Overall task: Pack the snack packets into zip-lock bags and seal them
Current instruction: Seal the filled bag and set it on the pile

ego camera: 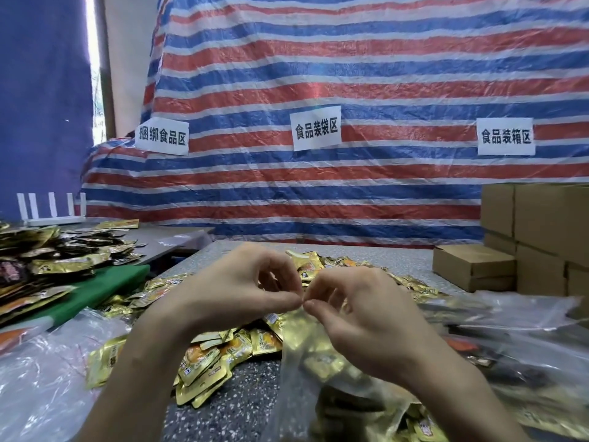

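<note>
Both hands pinched the zip-lock bag at its top edge.
I saw my left hand and right hand meet almost thumb to thumb, fingers curled, each nipping the clear bag's rim. The bag hung from them over the speckled surface, gold packs showing through it. Loose snack packets lay heaped on the surface under and behind the hands.

Backdrop: a red, white and blue striped tarp hangs behind the tabletop, bearing three white paper signs.
Right edge: stacked cardboard boxes, with a smaller box just beside them.
Left edge: a green board.
Back left: a white router.
</note>
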Motion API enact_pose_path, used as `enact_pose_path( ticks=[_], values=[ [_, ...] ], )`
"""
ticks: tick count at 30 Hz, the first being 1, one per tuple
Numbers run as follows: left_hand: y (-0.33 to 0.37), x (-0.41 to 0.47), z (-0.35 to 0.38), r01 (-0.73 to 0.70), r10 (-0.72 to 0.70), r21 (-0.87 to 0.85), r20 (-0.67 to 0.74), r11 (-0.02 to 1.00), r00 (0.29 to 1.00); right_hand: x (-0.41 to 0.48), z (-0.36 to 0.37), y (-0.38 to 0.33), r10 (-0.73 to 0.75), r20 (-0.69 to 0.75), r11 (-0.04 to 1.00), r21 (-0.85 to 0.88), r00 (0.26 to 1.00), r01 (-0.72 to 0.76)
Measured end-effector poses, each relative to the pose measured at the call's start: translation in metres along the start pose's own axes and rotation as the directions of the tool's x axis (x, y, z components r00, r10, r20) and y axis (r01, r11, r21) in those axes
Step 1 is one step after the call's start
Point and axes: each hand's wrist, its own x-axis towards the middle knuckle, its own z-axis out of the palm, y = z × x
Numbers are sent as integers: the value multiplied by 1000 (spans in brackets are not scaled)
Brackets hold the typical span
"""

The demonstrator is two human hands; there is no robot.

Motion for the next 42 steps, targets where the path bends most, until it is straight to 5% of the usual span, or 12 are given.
enact_pose_path(
  ticks=[18,34,42],
  values=[
    [-4,4,7,-26,32,-53,118,998,992,-2,-3,1,-9,-14,1000,4,1000,9],
    [-26,0,-5,-85,78,-106,-63,991,995,5,-19,37,91,162,982,149,982,-116],
    [-47,-5,-19,-57,43,-119,-113,991,993,-3,-51,70,204,306,906,301,930,-298]
  ],
)
